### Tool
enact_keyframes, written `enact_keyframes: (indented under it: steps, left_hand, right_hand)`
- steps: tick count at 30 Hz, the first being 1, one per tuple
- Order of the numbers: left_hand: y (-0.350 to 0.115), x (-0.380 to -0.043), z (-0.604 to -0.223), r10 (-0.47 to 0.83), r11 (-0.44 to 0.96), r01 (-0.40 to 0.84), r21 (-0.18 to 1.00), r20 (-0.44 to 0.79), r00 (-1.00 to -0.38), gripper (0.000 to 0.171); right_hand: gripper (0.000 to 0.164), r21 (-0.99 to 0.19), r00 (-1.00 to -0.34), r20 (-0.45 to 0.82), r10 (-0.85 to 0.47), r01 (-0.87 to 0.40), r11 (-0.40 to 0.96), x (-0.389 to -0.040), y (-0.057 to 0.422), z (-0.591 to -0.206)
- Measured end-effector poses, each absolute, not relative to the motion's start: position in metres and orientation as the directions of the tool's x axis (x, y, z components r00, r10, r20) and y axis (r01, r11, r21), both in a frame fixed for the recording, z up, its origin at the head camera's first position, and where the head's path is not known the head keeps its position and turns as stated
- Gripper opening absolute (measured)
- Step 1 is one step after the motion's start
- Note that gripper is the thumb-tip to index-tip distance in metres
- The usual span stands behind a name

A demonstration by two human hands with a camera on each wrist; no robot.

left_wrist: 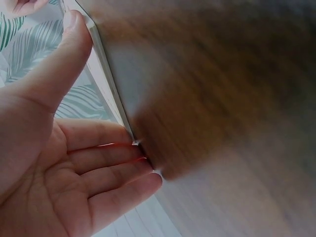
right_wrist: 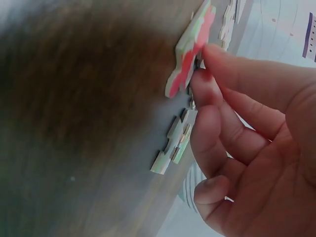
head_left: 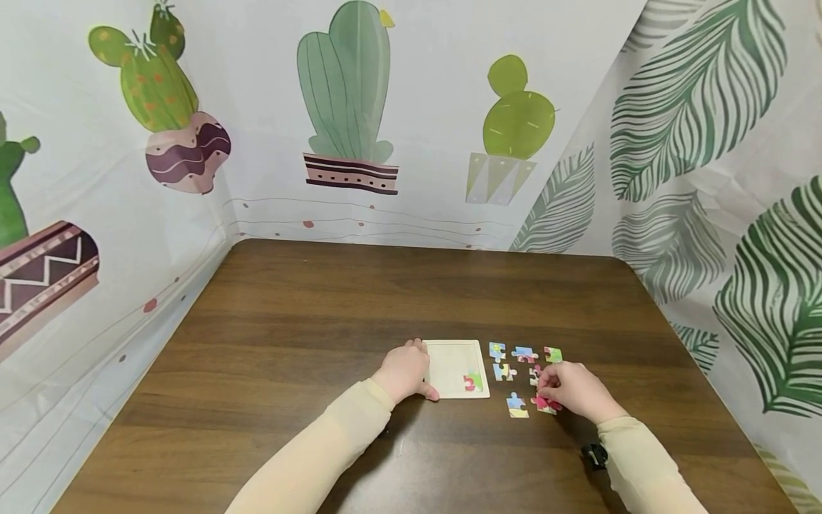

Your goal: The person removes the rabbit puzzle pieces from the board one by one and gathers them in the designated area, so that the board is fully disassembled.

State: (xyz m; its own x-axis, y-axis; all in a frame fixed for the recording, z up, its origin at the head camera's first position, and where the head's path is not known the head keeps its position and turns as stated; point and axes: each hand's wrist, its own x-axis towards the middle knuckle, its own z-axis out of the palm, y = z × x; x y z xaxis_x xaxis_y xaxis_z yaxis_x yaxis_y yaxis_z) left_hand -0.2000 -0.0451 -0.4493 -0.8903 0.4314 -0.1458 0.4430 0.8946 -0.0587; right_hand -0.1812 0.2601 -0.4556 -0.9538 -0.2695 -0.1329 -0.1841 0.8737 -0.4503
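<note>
A pale square puzzle tray (head_left: 446, 389) lies on the table, with a red-and-green puzzle piece (head_left: 474, 382) in its near right corner. My left hand (head_left: 406, 371) rests against the tray's left side. In the left wrist view its thumb (left_wrist: 74, 42) touches the tray edge (left_wrist: 111, 79), and the other fingers extend to the far end of that edge. To the right of the tray, my right hand (head_left: 574, 389) pinches a red puzzle piece (head_left: 546, 405) between thumb and index finger. Seen from the right wrist, this red piece (right_wrist: 190, 52) is tilted, its held edge partly hidden by the fingertips.
Several loose puzzle pieces lie between the tray and my right hand, among them a blue-and-yellow piece (head_left: 516, 405), a blue piece (head_left: 524, 354) and a green piece (head_left: 553, 354). The brown wooden table (head_left: 359, 300) meets a printed cloth backdrop (head_left: 424, 207) at its far edge.
</note>
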Motion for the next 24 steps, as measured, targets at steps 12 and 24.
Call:
enact_keyframes:
  steps: [12, 24]
  left_hand:
    - [-0.045, -0.2, -0.447, 0.431, 0.895, 0.442, -0.058, -0.145, -0.891, 0.103]
    - [-0.045, -0.199, -0.448, 0.435, 0.894, 0.444, -0.052, -0.135, -0.89, 0.102]
  right_hand:
    - [0.005, -0.429, -0.957, 0.0, -0.289, -0.261, 0.865, -0.189, 0.232, -0.447]
    - [0.021, -0.316, -0.923, 0.108, -0.369, -0.384, 0.868, -0.194, 0.18, -0.448]
